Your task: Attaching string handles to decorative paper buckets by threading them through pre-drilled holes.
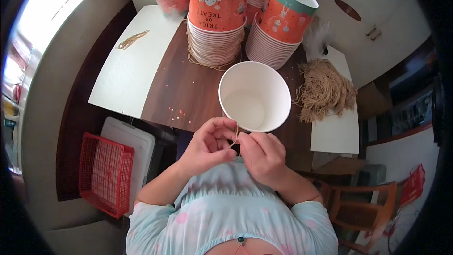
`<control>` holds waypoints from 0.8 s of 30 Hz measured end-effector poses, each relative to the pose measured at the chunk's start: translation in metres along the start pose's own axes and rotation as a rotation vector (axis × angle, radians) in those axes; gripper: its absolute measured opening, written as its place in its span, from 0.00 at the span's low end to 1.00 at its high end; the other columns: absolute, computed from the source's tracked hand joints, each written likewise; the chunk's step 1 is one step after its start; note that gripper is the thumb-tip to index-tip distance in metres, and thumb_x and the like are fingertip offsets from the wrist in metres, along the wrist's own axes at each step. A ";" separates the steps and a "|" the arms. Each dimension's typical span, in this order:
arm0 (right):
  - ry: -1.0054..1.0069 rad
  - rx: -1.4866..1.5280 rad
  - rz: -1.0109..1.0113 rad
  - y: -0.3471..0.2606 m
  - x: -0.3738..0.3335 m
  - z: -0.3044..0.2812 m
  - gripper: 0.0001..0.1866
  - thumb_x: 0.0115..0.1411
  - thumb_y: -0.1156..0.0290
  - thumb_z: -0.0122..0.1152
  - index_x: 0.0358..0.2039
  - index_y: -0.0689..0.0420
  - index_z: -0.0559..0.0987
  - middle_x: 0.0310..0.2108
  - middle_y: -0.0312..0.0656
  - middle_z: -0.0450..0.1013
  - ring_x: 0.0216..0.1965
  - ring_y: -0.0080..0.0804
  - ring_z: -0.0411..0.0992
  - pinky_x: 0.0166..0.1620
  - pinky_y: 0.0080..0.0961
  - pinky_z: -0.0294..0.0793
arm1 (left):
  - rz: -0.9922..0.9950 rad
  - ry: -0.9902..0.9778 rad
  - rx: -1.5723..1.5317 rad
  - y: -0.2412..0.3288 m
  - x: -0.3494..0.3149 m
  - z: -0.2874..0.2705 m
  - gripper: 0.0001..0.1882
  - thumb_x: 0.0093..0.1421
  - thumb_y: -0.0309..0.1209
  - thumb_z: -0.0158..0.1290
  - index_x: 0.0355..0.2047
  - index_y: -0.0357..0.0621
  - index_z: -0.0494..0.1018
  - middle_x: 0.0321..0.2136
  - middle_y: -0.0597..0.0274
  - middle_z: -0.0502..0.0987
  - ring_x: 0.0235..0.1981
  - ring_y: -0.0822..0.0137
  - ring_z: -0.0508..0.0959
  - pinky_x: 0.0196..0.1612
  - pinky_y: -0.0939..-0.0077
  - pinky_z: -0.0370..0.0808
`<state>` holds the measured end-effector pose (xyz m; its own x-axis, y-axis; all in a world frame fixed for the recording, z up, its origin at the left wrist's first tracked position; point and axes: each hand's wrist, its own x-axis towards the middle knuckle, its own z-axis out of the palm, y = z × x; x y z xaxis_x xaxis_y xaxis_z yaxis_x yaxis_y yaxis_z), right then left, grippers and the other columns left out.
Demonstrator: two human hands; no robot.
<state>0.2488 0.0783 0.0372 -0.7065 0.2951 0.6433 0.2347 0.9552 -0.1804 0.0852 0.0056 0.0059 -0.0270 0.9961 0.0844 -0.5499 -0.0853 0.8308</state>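
A white paper bucket (278,82) stands at the near edge of the table, its open mouth toward me. Just in front of its rim, my left hand (207,146) holds a thin tan cord (236,131) with curled fingers. My right hand (265,153) is closed in a pinch on the same cord, close to the left fingertips. Part of the cord stands up as a narrow loop between the hands; its ends are hidden by my fingers. To the right lies a big tangled heap of tan cords (325,89).
Upside-down stacks of orange and green printed buckets (218,12) (283,21) rise behind the white one. Loose cords (133,39) lie on the white tabletop at left. Small coloured bits dot the brown surface. A red plastic basket (106,172) sits lower left, a wooden chair (363,205) lower right.
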 end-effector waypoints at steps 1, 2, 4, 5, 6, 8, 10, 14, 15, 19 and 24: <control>0.061 0.011 0.037 0.001 -0.003 0.003 0.12 0.46 0.82 0.62 0.34 0.62 0.77 0.29 0.42 0.70 0.26 0.37 0.72 0.29 0.29 0.73 | 0.030 0.050 0.167 -0.004 -0.002 0.002 0.25 0.54 0.15 0.53 0.53 0.39 0.64 0.39 0.61 0.75 0.31 0.76 0.76 0.32 0.82 0.74; 0.122 0.022 0.073 0.001 -0.007 0.007 0.11 0.47 0.83 0.63 0.33 0.62 0.77 0.29 0.42 0.71 0.26 0.37 0.73 0.29 0.29 0.74 | 0.062 0.099 0.335 -0.008 -0.005 0.004 0.24 0.54 0.15 0.54 0.52 0.38 0.65 0.39 0.63 0.76 0.30 0.79 0.75 0.30 0.83 0.72; 0.143 0.036 0.121 -0.002 -0.016 0.014 0.11 0.48 0.82 0.64 0.34 0.62 0.77 0.29 0.42 0.71 0.26 0.37 0.73 0.28 0.29 0.74 | 0.200 0.185 0.620 -0.016 -0.004 0.004 0.20 0.53 0.16 0.56 0.47 0.38 0.69 0.32 0.62 0.77 0.26 0.77 0.75 0.25 0.82 0.69; 0.164 0.050 0.165 -0.003 -0.020 0.019 0.10 0.49 0.82 0.64 0.34 0.63 0.77 0.28 0.42 0.72 0.25 0.37 0.74 0.28 0.29 0.74 | 0.528 0.228 0.932 -0.020 0.001 0.000 0.19 0.52 0.17 0.57 0.45 0.39 0.71 0.30 0.60 0.77 0.23 0.74 0.75 0.23 0.81 0.68; 0.165 0.049 0.171 -0.001 -0.022 0.024 0.10 0.49 0.82 0.64 0.34 0.63 0.77 0.28 0.42 0.72 0.25 0.37 0.74 0.28 0.29 0.74 | 0.866 0.265 1.236 -0.022 0.003 -0.002 0.18 0.51 0.17 0.58 0.43 0.39 0.73 0.28 0.58 0.77 0.21 0.70 0.75 0.22 0.81 0.68; 0.161 0.102 0.287 0.004 -0.020 0.036 0.09 0.51 0.81 0.63 0.35 0.62 0.77 0.28 0.42 0.74 0.25 0.37 0.75 0.28 0.29 0.75 | 0.920 0.298 1.305 -0.025 0.004 -0.001 0.17 0.50 0.17 0.58 0.42 0.39 0.73 0.28 0.56 0.77 0.22 0.67 0.75 0.22 0.79 0.69; 0.184 0.109 0.330 0.004 -0.017 0.046 0.08 0.53 0.81 0.62 0.35 0.62 0.79 0.30 0.44 0.76 0.27 0.38 0.77 0.28 0.28 0.76 | 0.831 0.424 1.327 -0.028 0.000 0.003 0.15 0.49 0.17 0.59 0.39 0.37 0.74 0.28 0.54 0.78 0.24 0.66 0.77 0.24 0.78 0.70; 0.193 0.300 0.393 0.004 -0.009 0.066 0.11 0.54 0.78 0.59 0.39 0.60 0.79 0.35 0.46 0.77 0.34 0.41 0.77 0.36 0.31 0.77 | 0.201 0.592 0.068 -0.029 0.002 0.008 0.12 0.55 0.21 0.58 0.39 0.37 0.70 0.30 0.61 0.79 0.27 0.79 0.76 0.26 0.86 0.70; 0.172 0.444 0.431 0.003 -0.007 0.068 0.11 0.54 0.79 0.58 0.39 0.61 0.79 0.37 0.47 0.77 0.36 0.41 0.77 0.38 0.30 0.77 | 0.146 0.576 0.003 -0.031 -0.001 0.000 0.12 0.56 0.21 0.58 0.39 0.38 0.68 0.30 0.60 0.78 0.25 0.78 0.75 0.26 0.87 0.70; 0.031 1.098 0.702 0.001 0.001 0.065 0.12 0.58 0.80 0.52 0.42 0.64 0.78 0.41 0.44 0.77 0.42 0.32 0.76 0.46 0.25 0.74 | 0.111 0.566 -0.138 -0.024 -0.007 -0.003 0.10 0.56 0.20 0.57 0.37 0.39 0.68 0.29 0.61 0.78 0.25 0.77 0.75 0.25 0.88 0.69; -0.051 1.945 1.033 0.003 -0.003 0.072 0.14 0.62 0.72 0.52 0.46 0.64 0.77 0.42 0.41 0.76 0.43 0.28 0.73 0.50 0.26 0.69 | 0.124 0.537 -0.228 -0.026 -0.011 -0.006 0.10 0.56 0.19 0.56 0.34 0.40 0.66 0.28 0.61 0.77 0.24 0.76 0.75 0.25 0.86 0.70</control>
<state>0.2035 0.0822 -0.0183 -0.8296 0.5382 -0.1487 -0.3125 -0.6683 -0.6751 0.0951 -0.0026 -0.0199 -0.4885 0.8566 -0.1660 -0.6795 -0.2541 0.6882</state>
